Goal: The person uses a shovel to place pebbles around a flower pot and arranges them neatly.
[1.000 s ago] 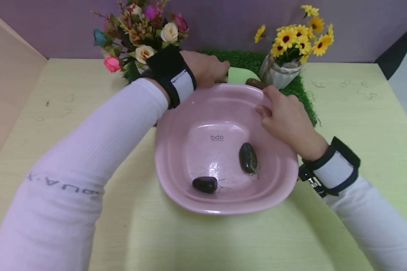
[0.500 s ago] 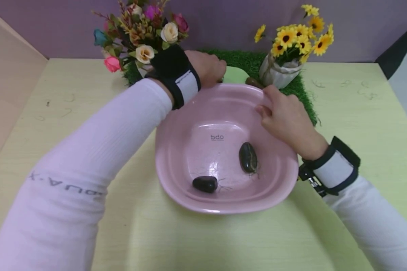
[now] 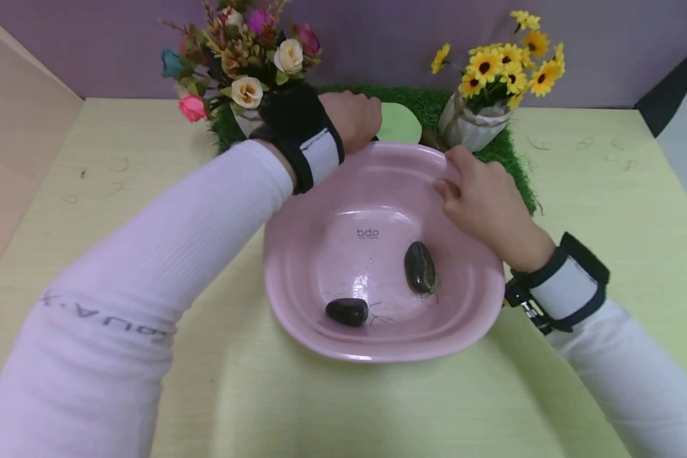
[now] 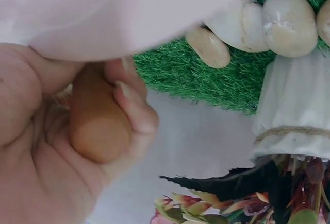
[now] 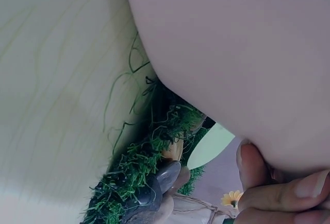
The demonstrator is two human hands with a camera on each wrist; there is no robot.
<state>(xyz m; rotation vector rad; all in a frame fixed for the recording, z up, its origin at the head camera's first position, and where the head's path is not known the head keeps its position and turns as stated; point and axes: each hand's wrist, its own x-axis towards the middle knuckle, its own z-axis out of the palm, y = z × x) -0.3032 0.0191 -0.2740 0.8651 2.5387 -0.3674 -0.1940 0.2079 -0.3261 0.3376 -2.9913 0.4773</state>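
The pink basin (image 3: 294,267) is tilted in the head view, and two dark stones lie inside it, one at the right (image 3: 420,266) and one at the lower left (image 3: 346,312). My right hand (image 3: 486,203) grips its far right rim, thumb inside. Behind the far rim, my left hand (image 3: 352,119) holds what looks like a garden trowel. In the left wrist view its brown handle (image 4: 100,126) is wrapped by my fingers. A light green blade (image 3: 399,123) shows beside this hand, also seen as a pale green blade (image 5: 210,145) from the right wrist. Their joint is hidden.
A green grass mat (image 3: 515,165) lies behind the basin. On it stand a white pot of yellow flowers (image 3: 475,124) and a pot of mixed flowers (image 3: 246,92). Pale stones (image 4: 289,23) and dark stones (image 5: 167,175) sit on the mat. A purple wall (image 3: 372,38) rises behind.
The light green blade shifts left with my left hand, then slightly up, showing more above the rim. My right hand and the basin stay nearly still; the stones have not moved.
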